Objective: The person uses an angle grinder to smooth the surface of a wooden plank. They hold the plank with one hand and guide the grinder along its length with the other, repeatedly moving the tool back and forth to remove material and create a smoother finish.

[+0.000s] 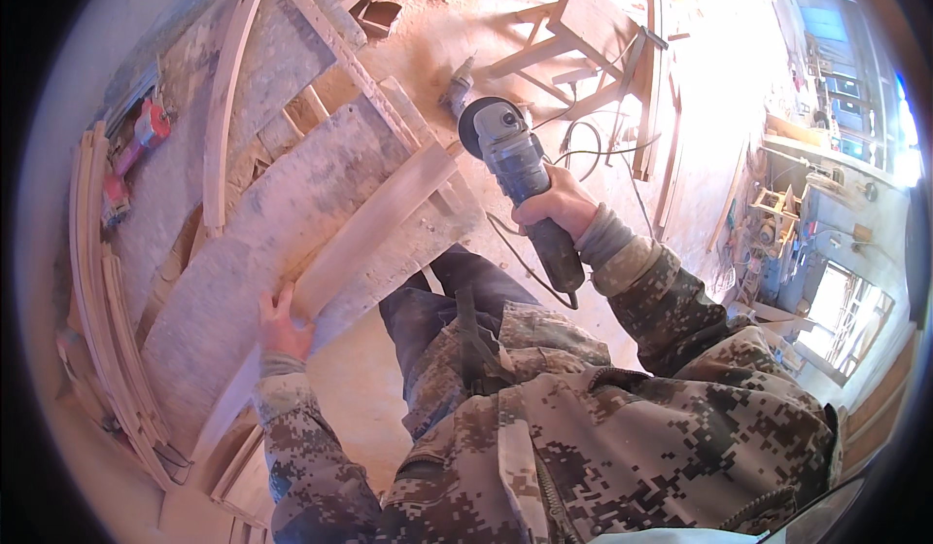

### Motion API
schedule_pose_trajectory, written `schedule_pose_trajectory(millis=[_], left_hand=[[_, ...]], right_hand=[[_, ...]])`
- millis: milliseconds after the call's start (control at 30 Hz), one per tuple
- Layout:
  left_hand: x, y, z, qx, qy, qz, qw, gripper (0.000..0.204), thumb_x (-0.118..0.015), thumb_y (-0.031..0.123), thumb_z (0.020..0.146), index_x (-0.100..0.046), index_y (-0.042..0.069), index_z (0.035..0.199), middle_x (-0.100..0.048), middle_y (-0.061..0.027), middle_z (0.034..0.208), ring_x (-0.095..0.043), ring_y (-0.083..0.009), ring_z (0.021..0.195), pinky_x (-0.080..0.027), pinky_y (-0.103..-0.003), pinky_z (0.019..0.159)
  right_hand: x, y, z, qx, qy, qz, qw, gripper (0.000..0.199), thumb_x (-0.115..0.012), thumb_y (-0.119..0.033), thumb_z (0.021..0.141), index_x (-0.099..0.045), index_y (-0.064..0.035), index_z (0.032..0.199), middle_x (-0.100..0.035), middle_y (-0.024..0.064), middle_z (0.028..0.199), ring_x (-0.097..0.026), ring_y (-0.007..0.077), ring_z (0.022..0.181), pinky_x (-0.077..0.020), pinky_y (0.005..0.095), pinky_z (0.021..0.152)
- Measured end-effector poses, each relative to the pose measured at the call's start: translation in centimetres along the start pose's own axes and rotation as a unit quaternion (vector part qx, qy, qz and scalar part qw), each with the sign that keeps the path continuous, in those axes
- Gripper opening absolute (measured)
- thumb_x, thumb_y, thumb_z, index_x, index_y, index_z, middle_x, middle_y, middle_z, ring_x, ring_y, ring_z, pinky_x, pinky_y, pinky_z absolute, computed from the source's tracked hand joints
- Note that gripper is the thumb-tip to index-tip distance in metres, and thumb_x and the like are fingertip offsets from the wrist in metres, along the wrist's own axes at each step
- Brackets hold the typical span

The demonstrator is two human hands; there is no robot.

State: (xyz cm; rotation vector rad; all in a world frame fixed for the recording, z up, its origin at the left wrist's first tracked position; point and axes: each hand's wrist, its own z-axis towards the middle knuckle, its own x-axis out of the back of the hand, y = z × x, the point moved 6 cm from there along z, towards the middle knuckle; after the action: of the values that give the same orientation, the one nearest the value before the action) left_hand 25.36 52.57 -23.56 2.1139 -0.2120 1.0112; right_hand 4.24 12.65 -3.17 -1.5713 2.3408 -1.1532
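My right hand point(561, 204) is wrapped round the body of a grey angle grinder point(517, 160). Its dark round disc point(473, 126) points away from me, off the bench's right end and apart from the wood. A cord trails from the grinder's rear. My left hand point(284, 325) rests at the near end of a curved wooden piece point(374, 223), its fingers against that end. This piece lies slantwise across the worn workbench point(253, 223). Whether the left fingers grip it or only press on it is hard to see.
Long curved wood strips point(225, 106) lie on the bench, with more strips point(97, 252) stacked at the left. A red power tool point(146, 136) lies there too. Beyond the bench stands a wooden stool point(593, 19), and cables point(588, 145) loop over the floor nearby.
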Motion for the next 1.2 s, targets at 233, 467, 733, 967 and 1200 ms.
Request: schedule_pose_trajectory(millis=[233,467,733,967,1200], left_hand=[[0.1,0.1,-2.8,-0.017,0.059,0.013,0.998,0.093,-0.094,0.009,0.057,-0.060,0.015,0.143,-0.051,-0.0151,0.118,-0.059,-0.0371,0.110,-0.052,-0.048,0.092],[0.0,0.0,-3.9,0.003,0.061,0.005,0.998,0.096,-0.094,0.007,0.057,-0.057,0.016,0.146,-0.049,-0.0187,0.124,-0.057,-0.0411,0.114,-0.051,-0.049,0.094],[1.0,0.5,-4.8,0.002,0.058,0.009,0.998,0.093,-0.093,0.005,0.059,-0.057,0.015,0.145,-0.048,-0.0198,0.124,-0.057,-0.0421,0.113,-0.051,-0.050,0.094],[1.5,0.6,-4.9,-0.008,0.076,0.014,0.997,0.093,-0.093,0.004,0.058,-0.058,0.013,0.144,-0.049,-0.0192,0.122,-0.057,-0.0413,0.113,-0.051,-0.050,0.093],[2.2,0.8,-5.2,-0.009,0.074,0.029,0.997,0.095,-0.093,0.004,0.057,-0.058,0.013,0.144,-0.049,-0.0186,0.122,-0.056,-0.0416,0.114,-0.050,-0.050,0.094]], right_hand=[[-1.8,0.6,-0.9,-0.047,-0.033,-0.037,0.998,0.042,-0.077,-0.008,0.070,-0.058,0.0025,0.106,-0.062,0.0084,0.086,-0.066,0.0204,0.069,-0.0588,0.0352,0.065],[-1.1,0.6,-2.1,-0.080,0.006,0.003,0.997,0.039,-0.079,-0.008,0.072,-0.060,0.0019,0.105,-0.065,0.0095,0.082,-0.068,0.0209,0.066,-0.0580,0.0359,0.061],[-2.5,0.6,-2.4,-0.055,-0.030,0.043,0.997,0.042,-0.076,-0.007,0.071,-0.059,0.0004,0.109,-0.063,0.0088,0.086,-0.067,0.0213,0.069,-0.0590,0.0352,0.066],[-1.5,0.4,-3.4,-0.069,0.004,0.060,0.996,0.037,-0.076,-0.008,0.073,-0.058,0.0021,0.104,-0.065,0.0102,0.084,-0.068,0.0217,0.067,-0.0579,0.0359,0.061],[-2.6,-0.2,-3.1,-0.054,-0.051,0.041,0.996,0.046,-0.075,-0.007,0.072,-0.056,0.0008,0.113,-0.061,0.0090,0.088,-0.067,0.0206,0.070,-0.0586,0.0353,0.065]])
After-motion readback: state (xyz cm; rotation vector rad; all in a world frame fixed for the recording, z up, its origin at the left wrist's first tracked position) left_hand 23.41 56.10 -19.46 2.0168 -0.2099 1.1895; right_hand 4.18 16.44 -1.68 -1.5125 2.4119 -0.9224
